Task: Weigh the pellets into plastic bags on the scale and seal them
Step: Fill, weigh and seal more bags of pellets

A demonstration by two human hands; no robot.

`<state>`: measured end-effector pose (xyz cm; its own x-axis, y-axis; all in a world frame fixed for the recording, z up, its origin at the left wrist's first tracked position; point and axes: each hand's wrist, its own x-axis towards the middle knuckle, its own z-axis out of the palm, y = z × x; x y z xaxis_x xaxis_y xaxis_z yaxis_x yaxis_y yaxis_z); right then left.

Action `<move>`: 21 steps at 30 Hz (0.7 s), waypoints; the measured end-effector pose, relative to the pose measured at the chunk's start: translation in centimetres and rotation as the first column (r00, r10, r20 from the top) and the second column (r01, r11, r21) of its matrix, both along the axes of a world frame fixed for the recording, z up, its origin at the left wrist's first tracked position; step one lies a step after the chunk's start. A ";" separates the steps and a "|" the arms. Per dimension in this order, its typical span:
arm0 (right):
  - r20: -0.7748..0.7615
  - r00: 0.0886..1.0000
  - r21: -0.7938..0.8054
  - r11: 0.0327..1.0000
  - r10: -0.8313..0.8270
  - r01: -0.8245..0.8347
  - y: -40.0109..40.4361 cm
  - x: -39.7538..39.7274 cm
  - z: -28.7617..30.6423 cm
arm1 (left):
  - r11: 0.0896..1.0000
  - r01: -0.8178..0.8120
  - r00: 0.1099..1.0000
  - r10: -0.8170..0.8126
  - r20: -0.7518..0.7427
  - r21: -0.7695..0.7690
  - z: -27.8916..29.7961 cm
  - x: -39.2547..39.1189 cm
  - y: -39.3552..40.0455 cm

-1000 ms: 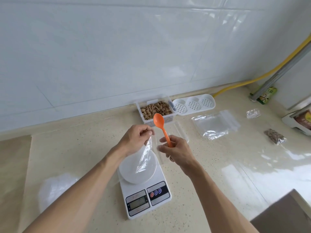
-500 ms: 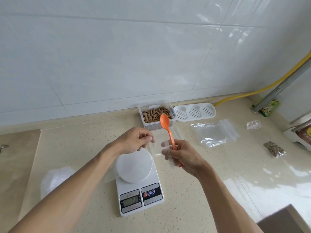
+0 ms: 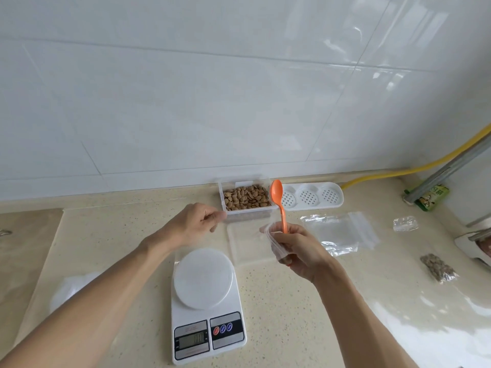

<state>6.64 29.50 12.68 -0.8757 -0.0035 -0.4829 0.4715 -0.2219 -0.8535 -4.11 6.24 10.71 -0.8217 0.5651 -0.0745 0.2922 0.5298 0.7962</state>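
Observation:
A white digital scale point(image 3: 207, 301) stands on the beige counter with nothing on its round platform. Behind it a clear box of brown pellets point(image 3: 247, 199) sits against the wall. My right hand point(image 3: 300, 251) grips an orange spoon point(image 3: 277, 197), bowl pointing up, together with a crumpled clear plastic bag point(image 3: 275, 243). My left hand point(image 3: 194, 224) hovers by the box's front-left corner with loosely curled fingers, and nothing is visible in them.
A stack of clear zip bags point(image 3: 342, 235) lies right of my right hand. A filled pellet bag point(image 3: 438, 266) lies further right. A white perforated tray point(image 3: 310, 199), a clear lid point(image 3: 247, 251), a yellow hose point(image 3: 398, 173) and a green packet point(image 3: 433, 197) are also there.
My left hand has let go of the bag and moved away towards the pellet box. The bag stays with the spoon in my right hand, off the scale.

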 end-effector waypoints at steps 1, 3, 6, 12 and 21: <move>0.002 1.000 -0.019 1.000 -0.004 0.004 0.0 -0.2 0.0 | 1.000 -0.020 0.999 0.020 -0.039 0.004 -0.4 -0.3 -0.2; 0.002 1.000 -0.049 0.999 0.012 -0.011 -0.1 -0.9 -0.2 | 0.998 -0.064 0.991 0.063 -0.120 -0.008 -1.0 -1.1 -0.5; 0.003 0.999 -0.063 0.997 0.036 -0.036 -0.7 -1.9 -0.4 | 0.972 -0.140 0.947 0.075 -0.313 -0.189 -2.0 -2.4 -0.9; 0.000 1.000 0.129 0.992 -0.017 0.017 -2.2 -4.8 -1.2 | 0.960 0.106 0.958 -0.169 -0.233 -0.261 -1.1 -1.9 1.1; 0.057 0.997 0.169 0.985 -0.047 0.037 -3.6 -7.1 -3.8 | 0.984 0.068 0.968 -0.105 -0.227 -0.166 -2.4 -1.8 2.1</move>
<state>-0.43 25.92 8.91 -0.8427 0.1177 -0.5254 0.5165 -0.0989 -0.8505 -5.94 8.36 8.29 -0.7753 0.6312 0.0208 0.5102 0.6065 0.6098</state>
